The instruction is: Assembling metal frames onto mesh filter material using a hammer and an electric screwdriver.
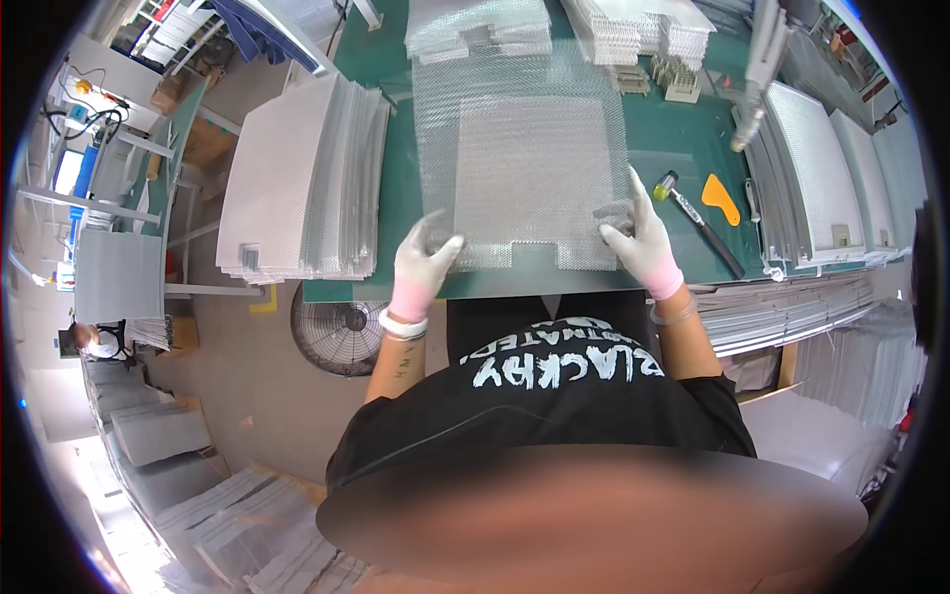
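In front of me on the green table lies a grey mesh panel (534, 168) with a notch in its near edge. A larger, see-through mesh sheet (435, 119) overlaps it and reaches beyond it at the sides and far end. My left hand (424, 259), in a white glove with a pink cuff, is at the near left corner, thumb and fingers apart. At the right edge is my right hand (643, 241), gloved alike, its index finger stretched out along the side and its thumb spread inward. Both hands appear to touch the mesh edges.
Stacked panels stand left (297, 188) and right (816, 168); more mesh piles (480, 30) lie at the far edge. A hammer (703, 223), an orange scraper (720, 198) and small beige parts (676, 79) lie right. A floor fan (341, 332) stands below left; another person (99, 342) sits far left.
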